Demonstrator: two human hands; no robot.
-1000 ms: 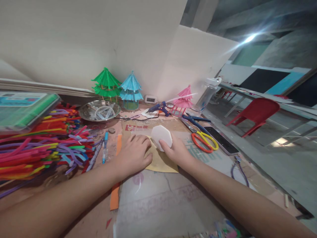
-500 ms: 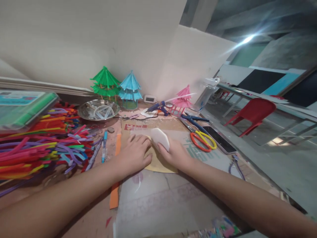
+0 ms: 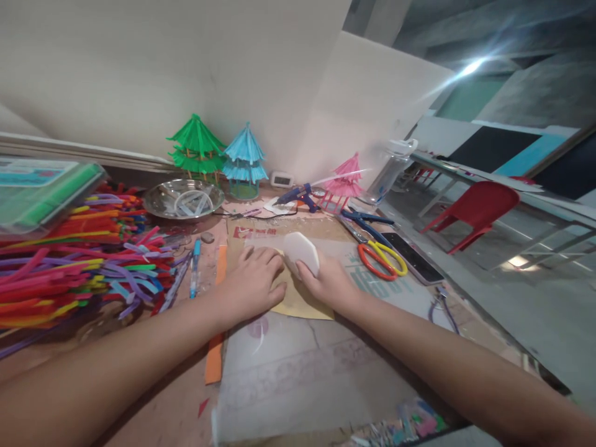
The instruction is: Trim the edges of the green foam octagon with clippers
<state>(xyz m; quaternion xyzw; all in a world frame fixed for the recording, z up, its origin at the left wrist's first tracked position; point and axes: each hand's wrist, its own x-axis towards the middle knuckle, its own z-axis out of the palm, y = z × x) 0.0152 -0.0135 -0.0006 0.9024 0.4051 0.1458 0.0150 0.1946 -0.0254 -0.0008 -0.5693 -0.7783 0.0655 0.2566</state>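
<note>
Under the fingers [image 3: 261,261] of the left hand [image 3: 249,285] lies a tan card sheet [image 3: 302,301], pressed flat to the worktop [image 3: 298,379]; these fingers are spread and curved palm-down, gripping nothing. Just right of them, the right hand [image 3: 330,282] holds a white octagonal piece [image 3: 302,249], thumb on its near face and the remaining fingers behind it, so that the piece stands tilted with its lower edge touching the tan sheet. The two hands sit close together, nearly touching over the sheet.

Left of the left-hand fingers, an orange strip [image 3: 216,323] lies along the worktop, with a blue pen [image 3: 194,273] beside it and a large heap of coloured pipe cleaners [image 3: 79,261] further out. Right of the right-hand fingers lie scissors with orange and yellow handles [image 3: 379,261] and a dark phone [image 3: 412,257]. Beyond the fingertips, well apart, stand a metal bowl [image 3: 184,200], a blue glue gun [image 3: 295,195], and green [image 3: 195,149], blue [image 3: 244,158] and pink [image 3: 343,180] paper pagodas.
</note>
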